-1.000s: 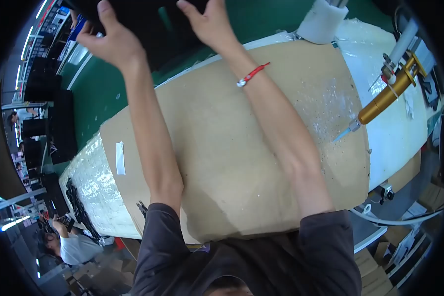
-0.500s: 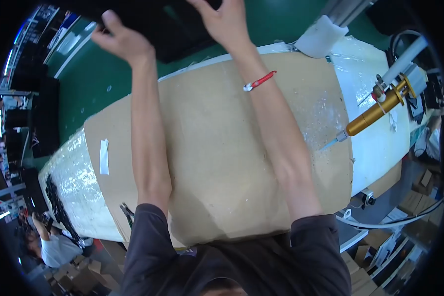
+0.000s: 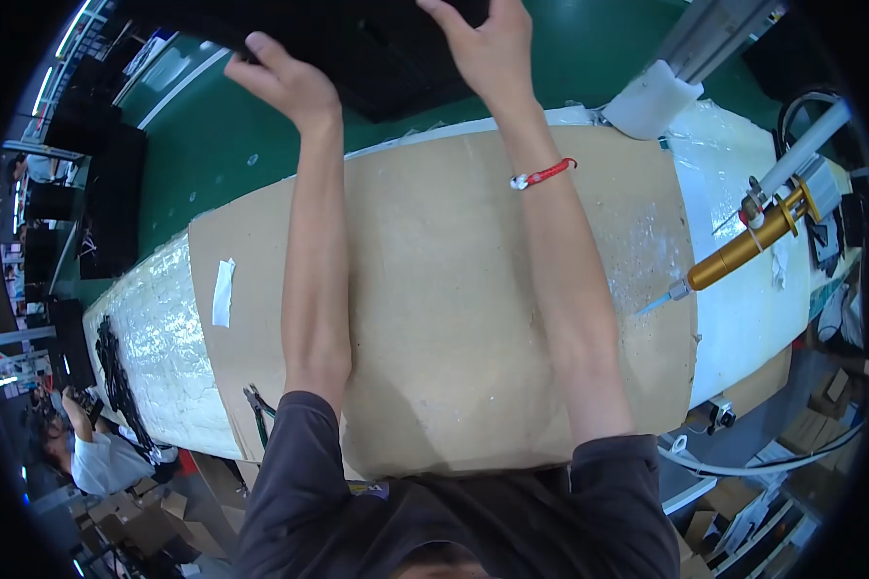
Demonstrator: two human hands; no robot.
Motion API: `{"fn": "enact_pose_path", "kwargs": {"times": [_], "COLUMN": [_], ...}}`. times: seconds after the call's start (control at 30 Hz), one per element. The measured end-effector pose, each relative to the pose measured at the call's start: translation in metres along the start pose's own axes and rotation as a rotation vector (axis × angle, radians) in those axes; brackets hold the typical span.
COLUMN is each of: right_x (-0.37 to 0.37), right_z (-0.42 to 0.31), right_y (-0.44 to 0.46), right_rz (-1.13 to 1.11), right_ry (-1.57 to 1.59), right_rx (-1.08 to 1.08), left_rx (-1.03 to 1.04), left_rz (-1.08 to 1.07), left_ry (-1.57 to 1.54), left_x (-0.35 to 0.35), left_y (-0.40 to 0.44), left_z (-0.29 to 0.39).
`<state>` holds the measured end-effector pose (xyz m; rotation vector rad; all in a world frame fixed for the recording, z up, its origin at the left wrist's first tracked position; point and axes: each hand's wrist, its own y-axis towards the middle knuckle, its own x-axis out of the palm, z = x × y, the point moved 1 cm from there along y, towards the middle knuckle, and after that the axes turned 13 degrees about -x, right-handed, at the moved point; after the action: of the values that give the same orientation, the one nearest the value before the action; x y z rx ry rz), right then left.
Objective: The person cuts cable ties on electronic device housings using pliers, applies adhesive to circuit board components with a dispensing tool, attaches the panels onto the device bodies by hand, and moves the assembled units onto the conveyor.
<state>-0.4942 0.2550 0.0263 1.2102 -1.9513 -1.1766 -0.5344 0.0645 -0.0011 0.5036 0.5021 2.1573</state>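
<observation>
A large black object [image 3: 377,58], flat-sided and cut off by the top of the view, lies over the green surface beyond the cardboard. My left hand [image 3: 294,89] grips its near left edge, thumb on top and the other fingers partly hidden. On its right side is my right hand [image 3: 492,53], thumb against the black surface and the fingertips out of view. A red bracelet [image 3: 550,174] circles my right wrist. Both forearms reach over the brown cardboard sheet [image 3: 434,289].
A gold dispenser [image 3: 739,259] with a blue tip hangs at the right. White foam [image 3: 652,101] wraps a metal post. Pliers [image 3: 259,410], white tape [image 3: 223,292] and black cables [image 3: 116,376] lie left. A co-worker in white [image 3: 116,463] is at lower left.
The black object and both my hands have moved to the right. The camera view has also shifted, so the cardboard and dispenser appear lower.
</observation>
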Motion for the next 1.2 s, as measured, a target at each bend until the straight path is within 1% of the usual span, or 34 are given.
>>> {"fn": "enact_pose_path", "kwargs": {"times": [0.03, 0.1, 0.13, 0.17, 0.2, 0.23, 0.3, 0.33, 0.37, 0.47, 0.5, 0.53, 0.57, 0.6, 0.63, 0.7, 0.77, 0.83, 0.87, 0.9, 0.93, 0.97, 1.0, 1.03, 1.07, 1.1, 1.13, 1.17, 1.2], "right_x": [0.000, 0.000, -0.002, -0.004, -0.005, -0.008, -0.012, -0.011, -0.010, -0.004, -0.002, -0.003, -0.003, -0.001, 0.001, 0.003, 0.000, -0.003, -0.006, -0.008, -0.011, -0.010, -0.005, 0.000, 0.014, 0.027, 0.045, 0.067, 0.086], "right_z": [0.007, 0.018, 0.024, 0.029, 0.041, 0.051, 0.051, 0.051, 0.051, 0.053, 0.061, 0.054, 0.056, 0.056, 0.057, 0.072, 0.083, 0.078, 0.087, 0.093, 0.086, 0.075, 0.057, 0.045, 0.015, -0.025, -0.065, -0.104, -0.135], "right_y": [-0.003, -0.011, -0.016, -0.020, -0.025, -0.034, -0.036, -0.036, -0.035, -0.033, -0.036, -0.035, -0.034, -0.035, -0.036, -0.036, -0.038, -0.038, -0.039, -0.037, -0.033, -0.031, -0.030, -0.027, -0.019, -0.013, -0.016, -0.025, -0.043], "right_rz": [0.017, 0.020, 0.049, 0.080, 0.053, 0.052, 0.066, 0.079, 0.066, 0.103, 0.110, 0.125, 0.128, 0.143, 0.137, 0.165, 0.145, 0.133, 0.188, 0.235, 0.214, 0.182, 0.230, 0.318, 0.249, 0.191, 0.076, -0.032, -0.197], "right_ry": [0.004, -0.036, -0.037, -0.041, -0.160, -0.162, -0.026, -0.022, -0.016, -0.100, -0.241, -0.254, -0.216, -0.290, -0.353, -0.235, -0.267, -0.367, -0.233, -0.100, -0.184, -0.273, -0.495, -0.562, -0.516, -0.478, -0.334, -0.195, -0.097], "right_rx": [0.034, 0.033, 0.084, 0.132, 0.099, 0.093, 0.195, 0.170, 0.152, 0.162, 0.081, 0.090, 0.141, 0.172, 0.143, 0.125, 0.148, 0.110, 0.182, 0.259, 0.237, 0.222, 0.145, 0.030, -0.115, -0.257, -0.322, -0.386, -0.360], "left_rx": [0.004, 0.131, 0.155, 0.245, 0.261, 0.280, 0.317, 0.355, 0.359, 0.402, 0.373, 0.345, 0.208, 0.193, 0.127, 0.137, 0.092, -0.011, 0.027, 0.058, 0.019, -0.046, 0.023, 0.096, 0.162, 0.101, 0.037, -0.046, -0.259], "left_rz": [0.007, -0.014, -0.028, -0.043, -0.075, -0.107, -0.128, -0.150, -0.129, -0.126, -0.115, -0.072, -0.141, -0.149, -0.183, -0.230, -0.240, -0.326, -0.381, -0.435, -0.713, -0.995, -1.031, -1.065, -0.936, -0.868, -0.667, -0.506, -0.370], "left_ry": [0.005, 0.069, 0.093, 0.130, 0.158, 0.182, 0.125, 0.076, 0.069, 0.136, 0.150, 0.191, 0.130, 0.192, 0.159, 0.142, 0.163, 0.247, 0.312, 0.380, 0.530, 0.675, 0.742, 0.811, 0.696, 0.780, 0.775, 0.818, 0.805], "left_x": [0.001, 0.008, 0.011, 0.015, 0.018, 0.021, 0.031, 0.034, 0.035, 0.033, 0.035, 0.039, 0.040, 0.039, 0.039, 0.039, 0.030, 0.012, 0.001, -0.012, -0.041, -0.087, -0.126, -0.168, -0.215, -0.268, -0.320, -0.373, -0.427], "left_y": [0.000, -0.002, -0.008, -0.015, -0.018, -0.021, -0.023, -0.022, -0.018, -0.006, -0.012, -0.016, -0.016, -0.014, -0.011, -0.006, -0.009, -0.017, -0.023, -0.026, -0.024, -0.029, -0.040, -0.051, -0.062, -0.066, -0.073, -0.073, -0.073], "left_z": [-0.003, 0.001, 0.001, 0.007, 0.006, 0.006, 0.003, 0.002, -0.004, -0.019, -0.016, -0.015, -0.011, 0.001, 0.008, 0.006, 0.015, 0.033, 0.033, 0.033, 0.065, 0.104, 0.124, 0.139, 0.146, 0.156, 0.159, 0.158, 0.153]}}
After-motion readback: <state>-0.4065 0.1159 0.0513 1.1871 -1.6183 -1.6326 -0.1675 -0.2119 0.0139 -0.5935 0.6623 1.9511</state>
